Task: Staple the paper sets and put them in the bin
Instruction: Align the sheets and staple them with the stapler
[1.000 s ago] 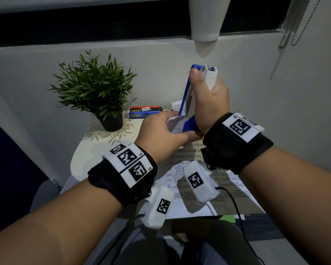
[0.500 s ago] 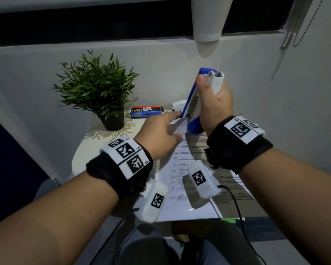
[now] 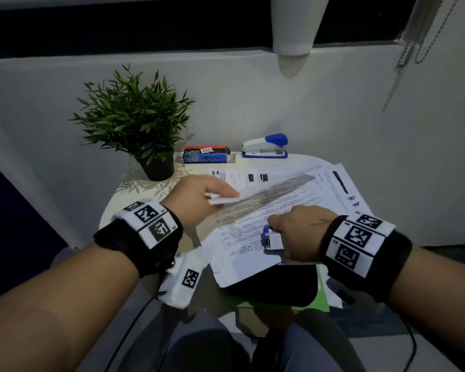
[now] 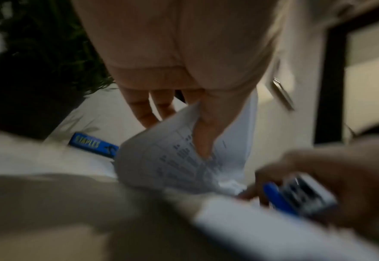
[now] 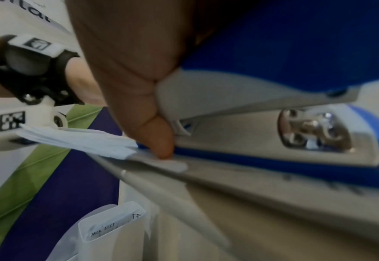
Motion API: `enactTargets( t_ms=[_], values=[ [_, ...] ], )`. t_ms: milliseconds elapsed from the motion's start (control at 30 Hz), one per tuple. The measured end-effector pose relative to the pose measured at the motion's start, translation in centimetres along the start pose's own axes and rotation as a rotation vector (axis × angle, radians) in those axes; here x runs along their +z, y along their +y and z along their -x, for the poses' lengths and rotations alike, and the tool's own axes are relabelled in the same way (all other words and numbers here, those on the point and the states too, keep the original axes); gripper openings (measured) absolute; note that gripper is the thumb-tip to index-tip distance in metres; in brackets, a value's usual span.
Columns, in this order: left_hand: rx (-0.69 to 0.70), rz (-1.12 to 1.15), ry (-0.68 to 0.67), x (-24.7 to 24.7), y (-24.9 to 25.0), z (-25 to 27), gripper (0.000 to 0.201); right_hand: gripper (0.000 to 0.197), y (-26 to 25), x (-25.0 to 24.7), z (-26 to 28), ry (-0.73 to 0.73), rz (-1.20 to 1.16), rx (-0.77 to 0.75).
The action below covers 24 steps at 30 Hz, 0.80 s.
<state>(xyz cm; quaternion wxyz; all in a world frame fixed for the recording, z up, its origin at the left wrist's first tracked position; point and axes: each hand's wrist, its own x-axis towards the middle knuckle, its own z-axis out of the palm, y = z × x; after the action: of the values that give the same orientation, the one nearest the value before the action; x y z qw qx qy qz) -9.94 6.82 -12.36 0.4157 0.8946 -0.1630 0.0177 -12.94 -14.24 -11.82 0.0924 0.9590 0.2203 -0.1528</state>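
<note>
1. Left hand (image 3: 196,196) pinches the paper set (image 3: 255,210) by its left corner, above the counter (image 3: 134,194).
2. Right hand (image 3: 298,232) grips the blue stapler (image 3: 270,237) on the near papers.

Head view looks down on the table (image 3: 124,200); both wrist views sit close, sharing the papers (image 3: 253,226).

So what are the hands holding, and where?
The left hand pinches a paper set at its corner. The right hand grips a stapler around its body.
</note>
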Motion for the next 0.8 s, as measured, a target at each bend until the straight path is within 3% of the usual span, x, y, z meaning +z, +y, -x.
enactTargets(
  t_ms=[100,167,233,333,567,633,733,800],
  values=[
    [0.205,-0.527,-0.293,0.2,-0.5,1.6,0.047,0.039,0.0,0.6,-0.2,0.042,0.028,-0.012],
    [0.223,-0.594,-0.405,0.5,-0.8,2.5,0.054,0.040,0.0,0.8,-0.1,0.053,0.024,-0.019],
    [0.233,-0.502,-0.370,0.6,-1.2,3.2,0.054,0.039,0.0,0.9,-0.1,0.054,0.025,-0.015],
    [0.341,-0.401,-0.195,0.8,-1.8,3.7,0.043,0.034,-0.2,0.9,0.1,0.058,0.006,-0.004],
    [0.440,-0.397,-0.112,1.4,-2.5,3.9,0.035,0.038,-0.1,1.4,0.0,0.072,0.007,-0.005],
    [0.339,-0.266,-0.028,1.5,-2.8,4.2,0.034,0.040,0.0,1.0,0.2,0.049,-0.002,-0.004],
    [-0.019,0.165,0.234,1.3,-2.2,4.6,0.037,0.034,0.3,-0.3,0.2,-0.017,-0.046,0.007],
    [-0.151,0.294,0.392,0.6,-2.2,4.6,0.032,0.023,0.6,-1.3,-0.1,-0.036,-0.052,0.006]
  ],
)
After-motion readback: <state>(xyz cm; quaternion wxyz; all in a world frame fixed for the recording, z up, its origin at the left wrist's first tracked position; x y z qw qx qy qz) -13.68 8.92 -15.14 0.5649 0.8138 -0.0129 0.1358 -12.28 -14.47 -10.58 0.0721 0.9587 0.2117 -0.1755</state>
